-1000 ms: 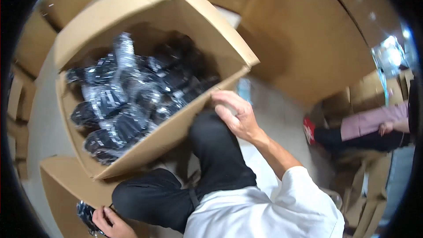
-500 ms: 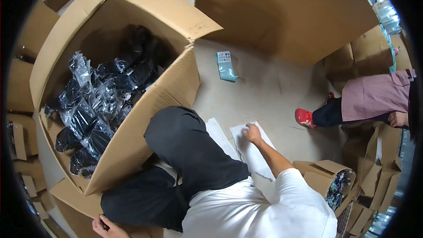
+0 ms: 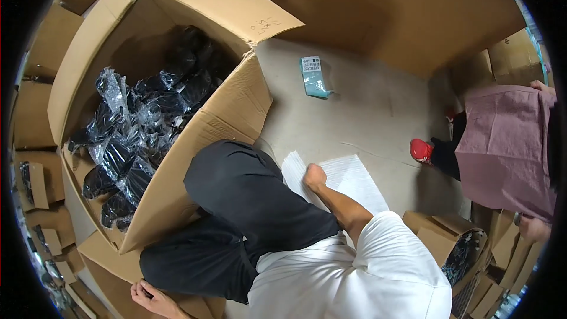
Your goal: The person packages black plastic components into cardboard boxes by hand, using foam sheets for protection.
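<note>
My right hand (image 3: 315,176) is closed in a fist over a stack of white ribbed sheets (image 3: 293,168), beside a wider white sheet (image 3: 352,180) on the floor. Whether a sheet's edge is in its fingers is hidden. At the lower left, my left hand (image 3: 155,300) lies by my knee over cardboard. Its fingers are curled, with a dark spot between them that I cannot make out. To my left stands a large open carton (image 3: 204,142) filled with black items in clear plastic wrap (image 3: 142,124).
Ahead on the floor lies a small teal packet (image 3: 316,77). Beyond it rises a large cardboard panel (image 3: 390,18). At right, a co-worker in a pink apron (image 3: 502,142) stands near, with a red shoe (image 3: 420,150). A small open carton (image 3: 440,230) sits at my right.
My right hand has moved left, from the wider sheet's edge to the neighbouring stack. The co-worker's apron spreads lower and their hands now show. The view has shifted slightly.
</note>
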`<state>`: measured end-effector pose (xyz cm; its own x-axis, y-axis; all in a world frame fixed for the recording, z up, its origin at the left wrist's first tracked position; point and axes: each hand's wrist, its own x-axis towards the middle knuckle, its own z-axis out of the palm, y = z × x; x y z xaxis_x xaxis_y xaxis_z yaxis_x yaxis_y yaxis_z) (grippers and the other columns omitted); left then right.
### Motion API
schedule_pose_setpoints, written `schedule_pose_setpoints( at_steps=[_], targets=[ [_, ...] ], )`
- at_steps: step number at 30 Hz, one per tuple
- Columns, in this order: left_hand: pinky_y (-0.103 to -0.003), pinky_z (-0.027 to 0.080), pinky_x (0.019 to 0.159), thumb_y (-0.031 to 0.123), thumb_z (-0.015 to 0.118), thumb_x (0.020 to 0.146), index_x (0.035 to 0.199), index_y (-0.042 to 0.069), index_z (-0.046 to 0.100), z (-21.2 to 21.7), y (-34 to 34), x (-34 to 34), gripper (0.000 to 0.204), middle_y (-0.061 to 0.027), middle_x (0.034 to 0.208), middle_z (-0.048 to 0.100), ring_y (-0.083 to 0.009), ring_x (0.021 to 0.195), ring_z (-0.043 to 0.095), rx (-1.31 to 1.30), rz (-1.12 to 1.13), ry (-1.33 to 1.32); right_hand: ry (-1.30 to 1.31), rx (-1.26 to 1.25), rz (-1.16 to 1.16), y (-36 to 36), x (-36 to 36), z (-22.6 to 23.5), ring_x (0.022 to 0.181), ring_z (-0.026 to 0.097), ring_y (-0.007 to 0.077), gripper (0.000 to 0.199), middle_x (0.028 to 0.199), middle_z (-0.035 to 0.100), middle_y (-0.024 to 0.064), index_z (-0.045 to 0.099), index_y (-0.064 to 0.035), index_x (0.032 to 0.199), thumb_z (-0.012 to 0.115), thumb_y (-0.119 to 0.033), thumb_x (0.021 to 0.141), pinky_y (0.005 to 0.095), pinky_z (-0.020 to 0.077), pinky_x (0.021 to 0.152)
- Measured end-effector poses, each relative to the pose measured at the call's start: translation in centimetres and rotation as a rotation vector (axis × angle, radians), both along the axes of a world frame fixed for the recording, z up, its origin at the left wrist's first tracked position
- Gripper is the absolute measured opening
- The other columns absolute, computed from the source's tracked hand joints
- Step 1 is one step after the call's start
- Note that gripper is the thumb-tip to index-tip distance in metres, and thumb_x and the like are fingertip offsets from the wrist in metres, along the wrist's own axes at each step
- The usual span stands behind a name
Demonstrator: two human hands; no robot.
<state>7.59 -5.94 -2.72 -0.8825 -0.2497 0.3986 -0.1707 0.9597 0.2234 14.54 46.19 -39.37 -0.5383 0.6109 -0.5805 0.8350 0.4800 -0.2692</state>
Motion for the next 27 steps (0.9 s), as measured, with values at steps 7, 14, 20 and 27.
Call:
schedule_pose_setpoints(
  at_steps=[7,14,20,27],
  targets=[
    [-0.041,0.049,0.092,0.019,0.059,0.103,0.114,-0.005,0.067,-0.2,-0.1,0.7,0.028,-0.0161,0.120,0.058,-0.0301,0.108,0.058,-0.106,0.024,0.087,-0.013,-0.116,-0.018,1.8,0.8,1.2,0.099,0.070,0.0389,0.035,0.097,0.070,0.0288,0.070,0.0044,0.089,0.067,-0.030,0.082,0.0489,0.0539,0.088],
    [-0.042,0.045,0.097,0.010,0.056,0.102,0.107,-0.009,0.065,0.2,2.4,0.7,0.022,-0.0203,0.121,0.057,-0.0342,0.111,0.055,-0.017,-0.025,0.105,-0.127,-0.376,0.134,-0.7,5.1,-2.4,0.103,0.068,0.0412,0.050,0.106,0.070,0.0279,0.070,0.0063,0.100,0.073,-0.039,0.081,0.0457,0.0543,0.090],
    [-0.044,0.044,0.097,0.010,0.055,0.102,0.104,-0.007,0.064,0.7,3.9,0.5,0.019,-0.0197,0.121,0.056,-0.0349,0.112,0.054,0.009,-0.062,0.110,0.488,-0.114,-0.028,1.6,1.7,2.4,0.078,0.068,0.0352,0.027,0.085,0.070,0.0217,0.067,0.0031,0.090,0.068,-0.023,0.085,0.0448,0.0545,0.076],
    [-0.045,0.043,0.102,0.014,0.060,0.100,0.116,-0.005,0.063,3.2,7.5,0.5,0.026,-0.0203,0.131,0.055,-0.0357,0.122,0.052,0.084,0.161,0.156,0.903,-0.638,0.053,5.3,-7.9,29.2,0.079,0.058,0.0083,0.012,0.090,0.063,0.0000,0.061,-0.0011,0.107,0.061,-0.011,0.099,0.0256,0.0500,0.074]
  ],
)
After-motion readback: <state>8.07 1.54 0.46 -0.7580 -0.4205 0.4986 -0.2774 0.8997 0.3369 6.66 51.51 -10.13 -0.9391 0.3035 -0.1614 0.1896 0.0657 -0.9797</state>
